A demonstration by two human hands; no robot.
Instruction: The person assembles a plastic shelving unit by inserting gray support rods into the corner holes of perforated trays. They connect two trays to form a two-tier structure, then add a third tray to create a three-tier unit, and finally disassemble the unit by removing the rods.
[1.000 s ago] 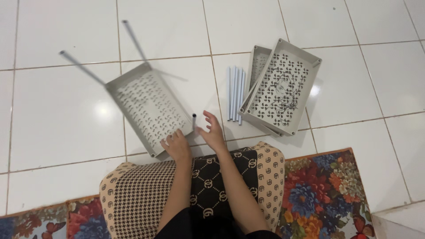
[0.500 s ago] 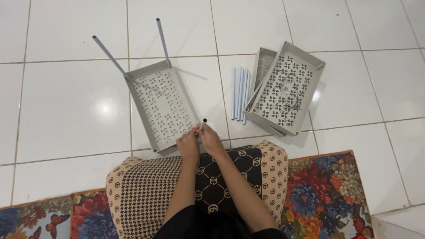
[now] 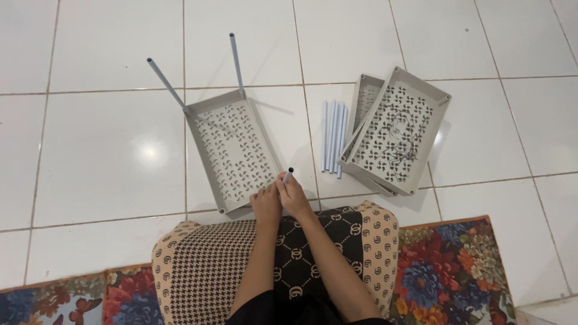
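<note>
Grey tube [image 3: 288, 175], pinched in right hand [image 3: 295, 195], points toward 12 o'clock beside tray [image 3: 232, 150]'s near corner; left hand [image 3: 266, 203] cups alongside.

packages: we see none | labels: we see none | signs: we see none | screens: we see none, near or far, left or right

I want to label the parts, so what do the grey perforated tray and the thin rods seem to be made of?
The grey tray looks like moulded plastic with a matte finish: uniform colour, a neat cut-out pattern, thin rims. The loose rods look like light grey tubes, plastic or coated metal; the view cannot settle which. The rod in both hands shows a dark open end, so probably hollow.
</note>
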